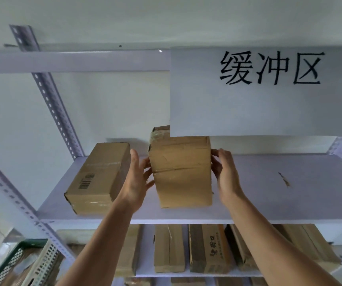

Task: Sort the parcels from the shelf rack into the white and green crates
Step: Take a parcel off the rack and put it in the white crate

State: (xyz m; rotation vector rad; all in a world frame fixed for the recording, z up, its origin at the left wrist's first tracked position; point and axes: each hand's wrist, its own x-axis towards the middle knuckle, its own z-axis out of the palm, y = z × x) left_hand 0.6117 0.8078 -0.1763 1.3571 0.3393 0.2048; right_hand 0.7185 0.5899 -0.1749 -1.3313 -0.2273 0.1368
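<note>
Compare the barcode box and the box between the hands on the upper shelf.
The barcode box lies low and angled on the shelf, untouched. The other box is upright and taller, gripped between the left hand and the right hand. The barcode box shows a printed barcode, while the other box's near face shows only creases and tape. Both are brown taped cardboard.
</note>
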